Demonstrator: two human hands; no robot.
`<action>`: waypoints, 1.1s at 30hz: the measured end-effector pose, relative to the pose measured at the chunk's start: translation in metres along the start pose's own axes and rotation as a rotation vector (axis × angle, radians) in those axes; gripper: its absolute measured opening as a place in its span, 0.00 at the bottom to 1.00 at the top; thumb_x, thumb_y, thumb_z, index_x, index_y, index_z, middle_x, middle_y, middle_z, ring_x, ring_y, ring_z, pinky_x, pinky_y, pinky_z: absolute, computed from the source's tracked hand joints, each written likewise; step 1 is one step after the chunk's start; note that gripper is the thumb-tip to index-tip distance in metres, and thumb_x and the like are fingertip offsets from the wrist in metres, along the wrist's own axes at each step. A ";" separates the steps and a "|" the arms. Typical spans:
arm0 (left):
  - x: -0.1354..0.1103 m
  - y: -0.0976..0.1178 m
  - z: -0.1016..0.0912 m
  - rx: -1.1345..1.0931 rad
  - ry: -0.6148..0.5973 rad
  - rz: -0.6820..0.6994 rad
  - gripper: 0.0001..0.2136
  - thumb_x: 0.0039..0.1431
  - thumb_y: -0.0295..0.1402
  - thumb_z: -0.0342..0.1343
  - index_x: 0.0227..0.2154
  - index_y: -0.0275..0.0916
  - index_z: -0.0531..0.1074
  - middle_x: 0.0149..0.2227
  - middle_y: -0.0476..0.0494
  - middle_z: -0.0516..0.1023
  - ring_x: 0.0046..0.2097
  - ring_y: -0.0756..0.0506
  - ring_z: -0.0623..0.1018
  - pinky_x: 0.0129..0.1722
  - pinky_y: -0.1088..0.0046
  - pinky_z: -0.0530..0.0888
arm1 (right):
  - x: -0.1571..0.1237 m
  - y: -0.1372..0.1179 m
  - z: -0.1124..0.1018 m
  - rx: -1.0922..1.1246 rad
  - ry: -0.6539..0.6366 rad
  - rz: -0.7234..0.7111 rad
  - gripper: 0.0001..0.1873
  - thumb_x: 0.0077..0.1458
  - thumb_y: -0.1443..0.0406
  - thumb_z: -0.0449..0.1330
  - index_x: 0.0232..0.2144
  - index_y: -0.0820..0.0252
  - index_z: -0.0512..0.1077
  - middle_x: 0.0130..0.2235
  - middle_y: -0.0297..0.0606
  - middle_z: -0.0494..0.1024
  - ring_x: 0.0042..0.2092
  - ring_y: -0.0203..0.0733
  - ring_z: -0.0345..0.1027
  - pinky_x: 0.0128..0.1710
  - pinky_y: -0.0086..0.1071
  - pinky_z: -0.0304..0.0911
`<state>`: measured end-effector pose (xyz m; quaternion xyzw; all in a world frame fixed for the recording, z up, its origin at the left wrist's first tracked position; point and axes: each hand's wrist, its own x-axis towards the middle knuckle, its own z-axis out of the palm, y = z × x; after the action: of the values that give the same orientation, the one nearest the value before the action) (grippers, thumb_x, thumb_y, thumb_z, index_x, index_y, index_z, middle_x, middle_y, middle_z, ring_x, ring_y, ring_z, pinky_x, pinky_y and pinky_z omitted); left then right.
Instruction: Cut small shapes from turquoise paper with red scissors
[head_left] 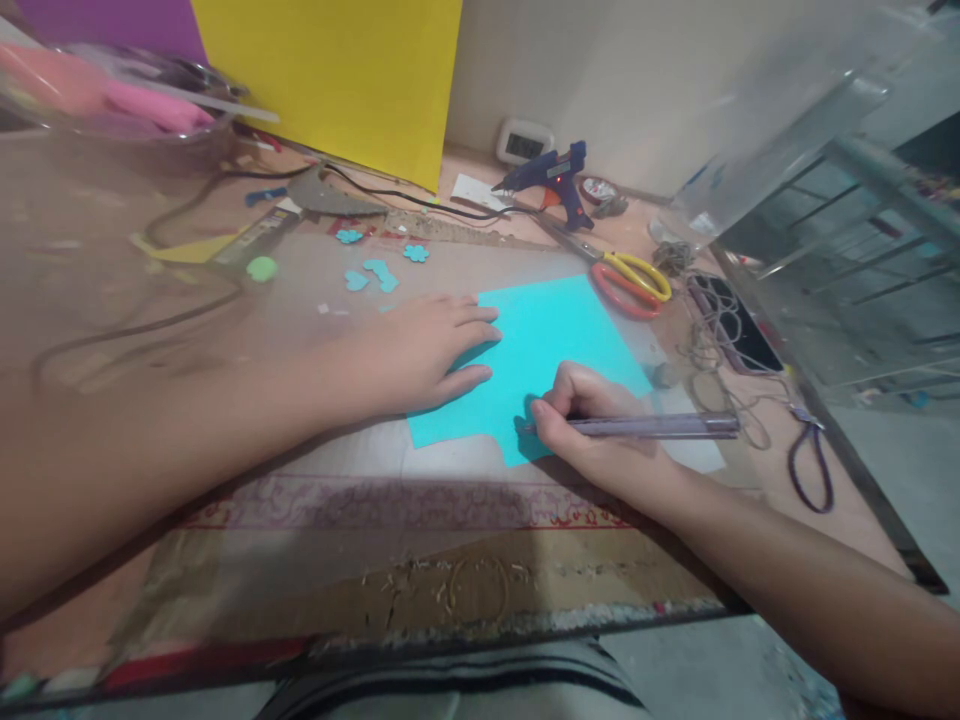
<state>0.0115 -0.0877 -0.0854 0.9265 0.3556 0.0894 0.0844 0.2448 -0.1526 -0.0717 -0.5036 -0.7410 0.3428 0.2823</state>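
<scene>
A turquoise sheet of paper [551,340] lies on the glass tabletop [315,470]. My left hand [424,350] rests flat on the sheet's left part, fingers stretched out. My right hand [589,420] is closed round a purple pen [660,427], whose tip touches the sheet near its lower edge. Small turquoise cut-outs [379,272] lie beyond my left hand.
Scissors with yellow and red handles [634,282] lie behind the sheet. A blue glue gun [551,180] stands near the wall beside a small white clock [523,142]. A yellow board [337,80] leans at the back. A phone [731,322], twine and small purple scissors [810,460] lie at right.
</scene>
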 end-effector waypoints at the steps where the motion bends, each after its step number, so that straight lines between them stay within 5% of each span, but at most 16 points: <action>1: 0.000 0.000 0.000 0.002 0.002 0.003 0.24 0.72 0.45 0.46 0.62 0.36 0.70 0.69 0.35 0.67 0.69 0.34 0.67 0.70 0.53 0.61 | 0.000 0.000 0.000 -0.003 0.004 -0.002 0.16 0.57 0.65 0.59 0.23 0.54 0.56 0.22 0.25 0.60 0.24 0.33 0.52 0.27 0.31 0.50; 33: 0.000 0.000 0.001 -0.017 -0.006 0.003 0.24 0.72 0.45 0.47 0.62 0.36 0.70 0.69 0.34 0.66 0.70 0.34 0.66 0.70 0.51 0.60 | 0.001 -0.001 -0.004 -0.058 0.035 -0.002 0.15 0.56 0.65 0.59 0.21 0.54 0.58 0.22 0.27 0.62 0.25 0.35 0.54 0.26 0.30 0.51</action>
<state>0.0119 -0.0874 -0.0863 0.9265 0.3534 0.0898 0.0930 0.2472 -0.1514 -0.0689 -0.5168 -0.7461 0.3121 0.2807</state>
